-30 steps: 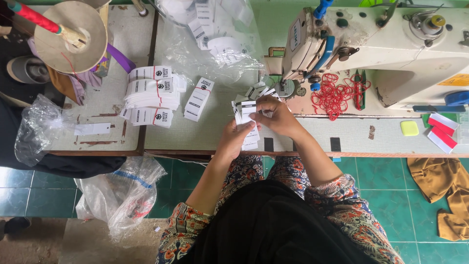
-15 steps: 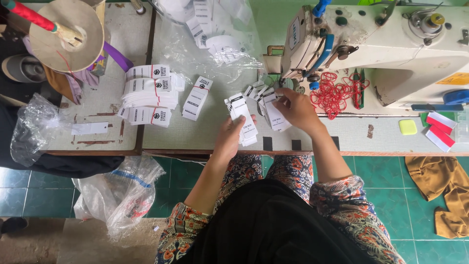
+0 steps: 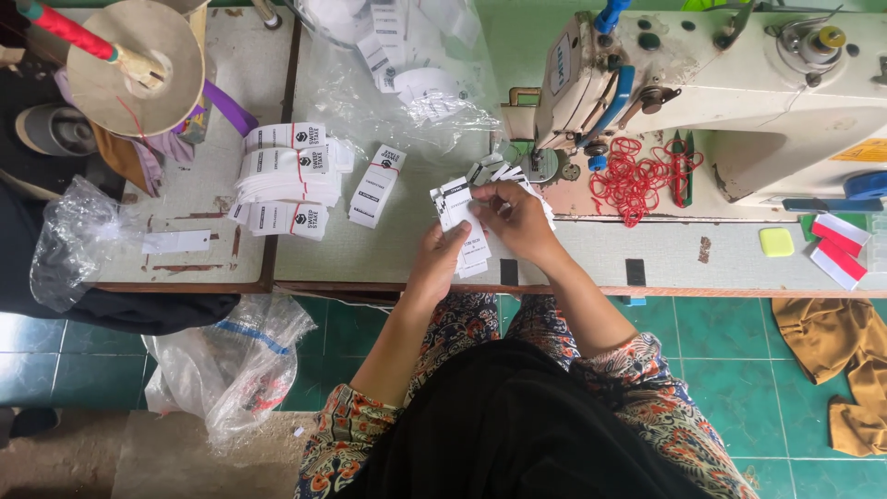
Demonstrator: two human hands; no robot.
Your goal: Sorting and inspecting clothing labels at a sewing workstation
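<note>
While several banded bundles point(image 3: 286, 176) already lie left of the sewing machine point(image 3: 739, 102), a loose stack of tags point(image 3: 467, 226) is in hand at its front.
Left hand point(image 3: 442, 263) closed under the stack, thumb on top; right hand point(image 3: 517, 217) pinching the upper tags, fingers curled. Red elastic bands point(image 3: 637, 176) lie beside the machine's needle end; probably more tags in the clear bag point(image 3: 407, 65) behind.

Both forearms are extending forward from the body and converging at mid-frame. The left hand point(image 3: 442, 251) is lying lower, fingers curled upward in a pinching grip. The right hand point(image 3: 519, 218) is sitting just above and beside it, knuckles up, fingers bent; the fingertips are apparently closing, though partly hidden.
</note>
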